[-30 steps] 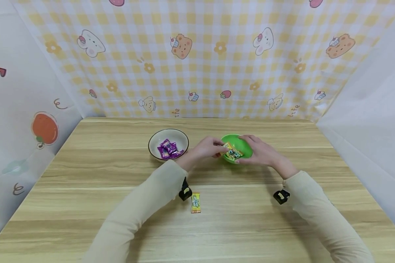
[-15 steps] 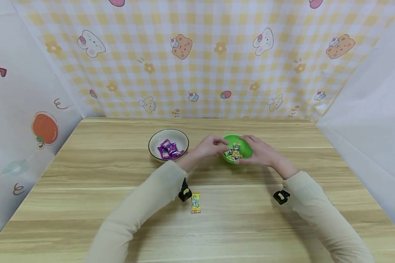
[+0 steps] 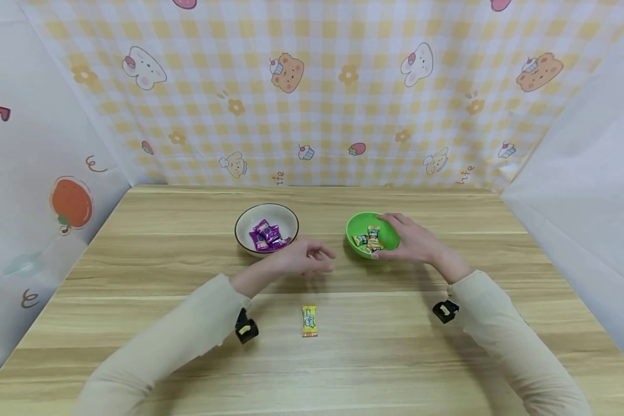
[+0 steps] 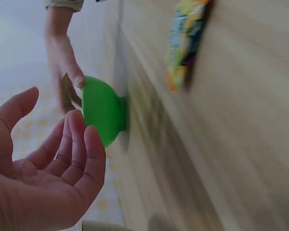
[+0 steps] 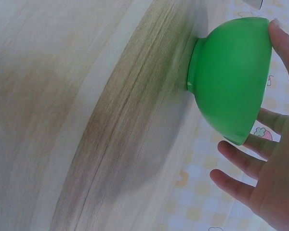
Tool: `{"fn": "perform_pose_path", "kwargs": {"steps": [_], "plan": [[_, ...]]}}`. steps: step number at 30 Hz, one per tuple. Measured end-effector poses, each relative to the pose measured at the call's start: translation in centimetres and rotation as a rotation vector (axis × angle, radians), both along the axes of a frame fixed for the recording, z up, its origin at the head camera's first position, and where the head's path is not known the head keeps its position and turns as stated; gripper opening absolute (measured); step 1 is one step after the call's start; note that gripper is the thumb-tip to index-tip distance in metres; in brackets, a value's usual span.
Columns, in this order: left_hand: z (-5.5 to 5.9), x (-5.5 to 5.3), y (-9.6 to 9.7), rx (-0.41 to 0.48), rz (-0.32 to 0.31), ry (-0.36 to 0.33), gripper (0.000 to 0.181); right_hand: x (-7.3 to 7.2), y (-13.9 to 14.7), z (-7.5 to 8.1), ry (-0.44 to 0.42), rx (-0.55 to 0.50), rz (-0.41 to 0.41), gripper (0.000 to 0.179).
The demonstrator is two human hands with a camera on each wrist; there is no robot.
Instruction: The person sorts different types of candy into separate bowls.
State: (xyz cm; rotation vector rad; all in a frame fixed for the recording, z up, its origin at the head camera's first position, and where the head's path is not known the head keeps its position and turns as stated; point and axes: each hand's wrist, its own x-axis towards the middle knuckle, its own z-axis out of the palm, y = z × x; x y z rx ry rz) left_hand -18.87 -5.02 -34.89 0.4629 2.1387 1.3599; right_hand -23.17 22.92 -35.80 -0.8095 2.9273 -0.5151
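My left hand (image 3: 303, 258), holding nothing, hovers over the table between the two bowls, its fingers loosely bent in the left wrist view. My right hand (image 3: 415, 240) grips the green bowl (image 5: 233, 77) at its right side, thumb on the near rim and fingers reaching round the far side. Inside that bowl lie several wrapped candies (image 3: 374, 233) in yellow and green. A single yellow wrapped candy (image 3: 309, 321) lies flat on the table, nearer the front than the left hand.
A cream bowl (image 3: 246, 224) with a dark rim stands left of the green one and holds several purple wrapped candies (image 3: 266, 232). The wooden table (image 3: 374, 364) meets a checkered cloth (image 3: 317, 115) at its back edge.
The left hand let go of a yellow candy in the green bowl, then moved left and toward the front, away from it. The right hand has stayed at the bowl.
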Motion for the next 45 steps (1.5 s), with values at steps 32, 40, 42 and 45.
{"fn": "perform_pose_path", "kwargs": {"steps": [32,40,42,45], "plan": [[-3.7,5.5,-2.2,-0.200,-0.216,0.427,0.042,0.0,0.1,0.1,-0.002,-0.002,0.002,0.092],[-4.0,5.7,-2.0,-0.265,-0.228,0.485,0.029,0.1,0.0,0.1,-0.014,-0.002,0.002,0.094],[-4.0,5.6,-2.0,-0.256,-0.225,0.490,0.025,0.1,0.0,0.1,-0.011,0.000,-0.001,0.093],[-4.0,5.7,-2.1,-0.227,-0.218,0.491,0.021,0.1,0.0,0.1,-0.008,0.002,-0.005,0.093]]}}
